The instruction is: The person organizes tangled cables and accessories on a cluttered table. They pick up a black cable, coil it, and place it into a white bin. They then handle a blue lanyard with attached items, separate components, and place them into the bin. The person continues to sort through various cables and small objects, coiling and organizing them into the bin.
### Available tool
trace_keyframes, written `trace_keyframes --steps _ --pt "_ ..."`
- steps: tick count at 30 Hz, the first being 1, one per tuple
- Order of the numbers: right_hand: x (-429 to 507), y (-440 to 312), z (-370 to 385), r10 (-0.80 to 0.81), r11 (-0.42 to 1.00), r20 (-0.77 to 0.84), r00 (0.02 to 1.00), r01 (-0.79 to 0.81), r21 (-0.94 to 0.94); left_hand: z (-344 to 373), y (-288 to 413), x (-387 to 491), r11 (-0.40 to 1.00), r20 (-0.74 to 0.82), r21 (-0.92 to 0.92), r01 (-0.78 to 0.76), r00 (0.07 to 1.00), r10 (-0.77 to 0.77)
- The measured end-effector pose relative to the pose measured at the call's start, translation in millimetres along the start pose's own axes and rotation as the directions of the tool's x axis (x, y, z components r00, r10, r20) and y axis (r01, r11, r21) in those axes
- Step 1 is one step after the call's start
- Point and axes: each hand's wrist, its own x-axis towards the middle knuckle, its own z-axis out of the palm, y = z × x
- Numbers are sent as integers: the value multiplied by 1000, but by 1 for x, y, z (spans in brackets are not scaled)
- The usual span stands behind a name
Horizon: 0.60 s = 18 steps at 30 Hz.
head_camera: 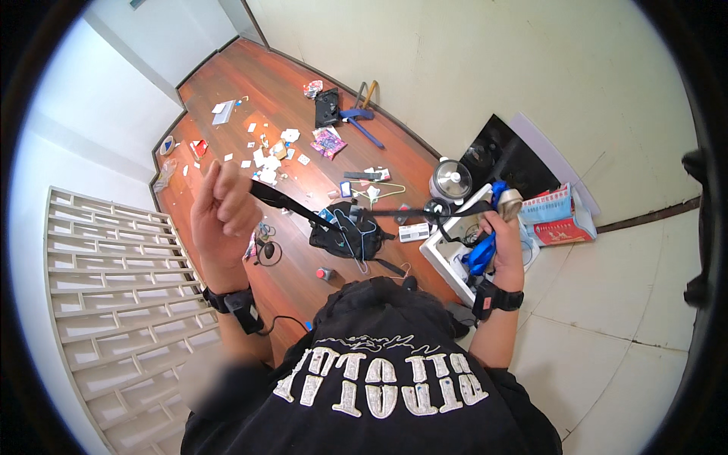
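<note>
My left hand is raised on the left, its fingers closed around the end of a black strap. That strap slopes down to a black backpack on the wooden floor. On the right, my right hand grips a bundle with a shiny blue fabric strip and a beige piece. A second black strap runs from the backpack to this hand. Below it stands a white bin with cables and small items inside. Blue clothes hangers lie over the backpack.
A rice cooker with a glass lid stands by the wall, near a black panel and printed bags. Scattered white cards, a purple packet, a green hanger and a red-capped bottle lie on the floor. A white lattice borders the left.
</note>
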Motion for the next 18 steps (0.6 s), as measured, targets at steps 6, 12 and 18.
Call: trace_keyframes --steps 6,12,18 --pt "-11 -17 29 157 988 228 961 -148 -54 7 -43 17 250 -379 898 363 925 15" --pt "-22 -38 57 256 950 282 925 -295 103 27 -71 17 -139 -381 921 363 914 -136" --pt "-29 -50 79 220 971 351 910 -239 13 34 -102 33 27 189 982 -187 961 -204"
